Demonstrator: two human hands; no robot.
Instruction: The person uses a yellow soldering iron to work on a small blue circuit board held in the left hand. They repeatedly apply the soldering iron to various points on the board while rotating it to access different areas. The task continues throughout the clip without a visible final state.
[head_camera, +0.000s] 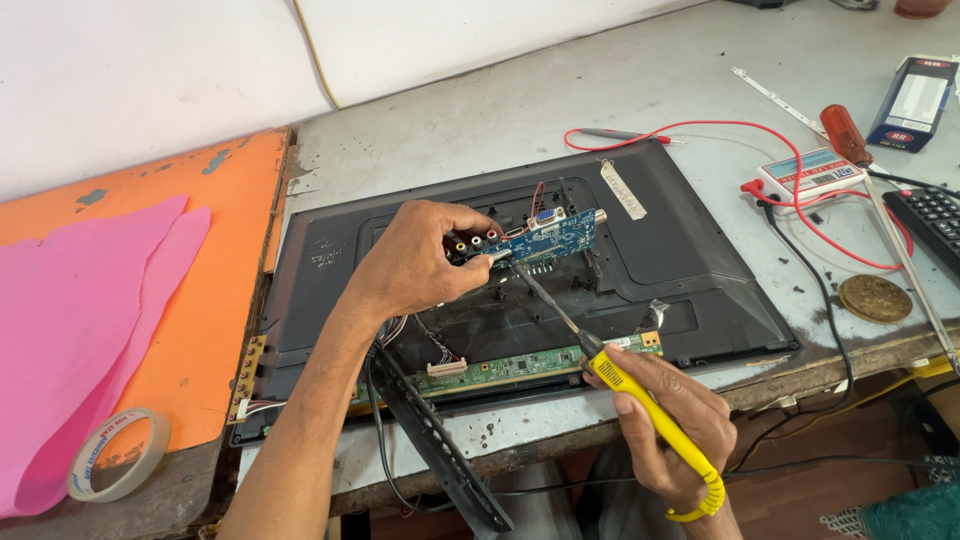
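Left hand (420, 265) closed on the near-left end of a small blue circuit board (553, 237), thumb and fingers pinching the edge by the coloured round sockets, board lifted a little and tilted over the black back shell of a flat television (690, 260) lying face down on the grey table (560, 100). Right hand (665, 420) wrapped around a yellow-handled soldering iron (640, 405), tip angled up toward the board's lower edge, just at or touching it; exact contact hard to tell. Board probably light, thin and stiff, easily cracked or scorched, with fine wires (535, 200) trailing from the top; best gripped by bare edges, away from soldered parts. Long green strip board (510, 368) along the shell's near edge. Farther right: red test leads (800, 150), orange-handled screwdriver (848, 135), a round brown disc (874, 298). Roll of tape (118, 455) at far left on pink sheets (70, 320).
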